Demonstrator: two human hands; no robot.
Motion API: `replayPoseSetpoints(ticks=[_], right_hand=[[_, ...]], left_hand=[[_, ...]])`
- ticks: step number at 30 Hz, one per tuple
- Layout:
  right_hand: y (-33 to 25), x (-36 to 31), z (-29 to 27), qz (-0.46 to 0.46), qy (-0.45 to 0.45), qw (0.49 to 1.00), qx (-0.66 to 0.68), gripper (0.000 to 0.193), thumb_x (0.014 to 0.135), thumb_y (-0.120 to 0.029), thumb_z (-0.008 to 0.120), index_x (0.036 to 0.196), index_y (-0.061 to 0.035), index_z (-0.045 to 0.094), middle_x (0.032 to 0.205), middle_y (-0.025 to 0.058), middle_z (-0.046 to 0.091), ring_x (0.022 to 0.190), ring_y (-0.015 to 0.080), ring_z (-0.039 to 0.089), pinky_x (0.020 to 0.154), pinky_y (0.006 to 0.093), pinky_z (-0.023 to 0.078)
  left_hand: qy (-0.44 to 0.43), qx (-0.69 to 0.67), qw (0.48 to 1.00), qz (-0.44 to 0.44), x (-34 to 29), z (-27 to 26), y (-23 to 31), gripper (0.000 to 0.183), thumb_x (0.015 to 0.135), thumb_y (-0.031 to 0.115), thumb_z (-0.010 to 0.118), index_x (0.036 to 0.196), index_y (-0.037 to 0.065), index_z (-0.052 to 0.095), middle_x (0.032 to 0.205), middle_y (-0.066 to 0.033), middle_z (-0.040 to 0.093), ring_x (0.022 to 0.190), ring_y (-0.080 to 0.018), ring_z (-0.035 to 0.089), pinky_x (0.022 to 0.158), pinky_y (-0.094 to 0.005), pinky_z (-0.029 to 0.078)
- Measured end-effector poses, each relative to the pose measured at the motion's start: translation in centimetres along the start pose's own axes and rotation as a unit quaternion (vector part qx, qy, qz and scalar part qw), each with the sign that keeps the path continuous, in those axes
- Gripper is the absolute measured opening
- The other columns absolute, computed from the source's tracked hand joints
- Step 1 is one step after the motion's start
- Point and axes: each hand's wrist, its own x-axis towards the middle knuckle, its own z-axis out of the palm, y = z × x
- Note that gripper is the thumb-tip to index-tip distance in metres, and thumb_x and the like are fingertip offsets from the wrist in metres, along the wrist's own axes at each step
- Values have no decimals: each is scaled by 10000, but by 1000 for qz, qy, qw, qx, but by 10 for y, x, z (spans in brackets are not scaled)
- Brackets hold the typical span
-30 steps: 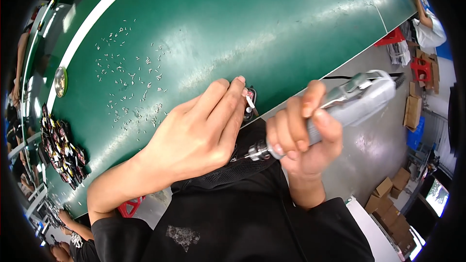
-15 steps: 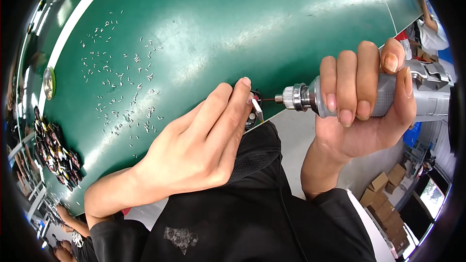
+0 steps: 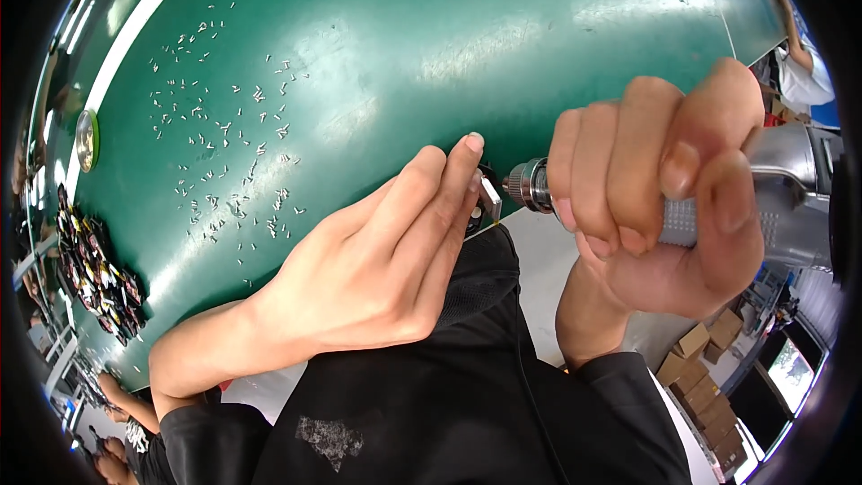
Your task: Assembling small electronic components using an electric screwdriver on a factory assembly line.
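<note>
My left hand (image 3: 373, 256) rests at the table's near edge, its fingers pressed over a small dark part with a white piece (image 3: 490, 198) on its right side. Most of that part is hidden beneath the fingers. In my right hand (image 3: 660, 180) is a grey electric screwdriver (image 3: 795, 193), held level with the fingers wrapped round its body. Its ribbed metal nose (image 3: 530, 186) points left at the small part, very close to it. I cannot make out whether the bit is seated in a screw.
Many tiny screws (image 3: 235, 207) lie scattered over the green table (image 3: 431, 0). At the left are a pile of small dark parts (image 3: 94, 274) and a round green-rimmed dish (image 3: 87, 139). Cardboard boxes (image 3: 705, 395) stand on the lower right. Other people sit at the far edges.
The screwdriver has moved left, its nose now nearer the small part, and its long bit no longer shows. My right hand looks larger and closer. My left hand keeps its hold, shifted slightly right.
</note>
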Motion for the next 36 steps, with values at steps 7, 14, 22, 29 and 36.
replayPoseSetpoints(ticks=[7,14,22,29,36], right_hand=[[11,4,6,-6,-2,1000,-7,149,960,-188,380,856,-82,394,559,-5,409,404,74,351,461,243,355],[14,5,5,-34,-48,996,66,160,886,-169,540,860,-72,416,498,-19,397,355,72,344,384,212,342],[11,-2,-8,-88,19,962,256,177,859,-138,597,877,-73,434,449,-23,415,334,70,398,382,195,380],[46,-14,11,-16,109,950,293,89,924,-131,452,897,-61,405,511,-11,346,378,82,323,427,248,359],[57,-19,29,11,173,915,364,94,921,-139,447,886,-57,419,512,-7,349,381,87,329,422,257,356]], left_hand=[[-27,45,999,6,-6,-6,0,470,509,-10,588,952,-165,614,1042,-268,592,927,-332,579,700,-347,546],[-94,-5,996,-6,-13,-16,5,329,651,124,606,850,-137,626,1045,-221,596,960,-279,535,828,-283,478],[68,53,943,-322,-120,-97,10,502,667,-16,688,1149,-49,548,1127,-186,588,986,-348,557,829,-400,481],[13,426,674,-604,-263,-185,-15,371,916,72,531,1279,0,511,1197,-200,556,1112,-334,508,954,-416,396],[103,241,865,-429,-165,-122,-46,295,780,-11,662,1071,18,623,1067,-111,616,1022,-292,561,891,-375,456]])
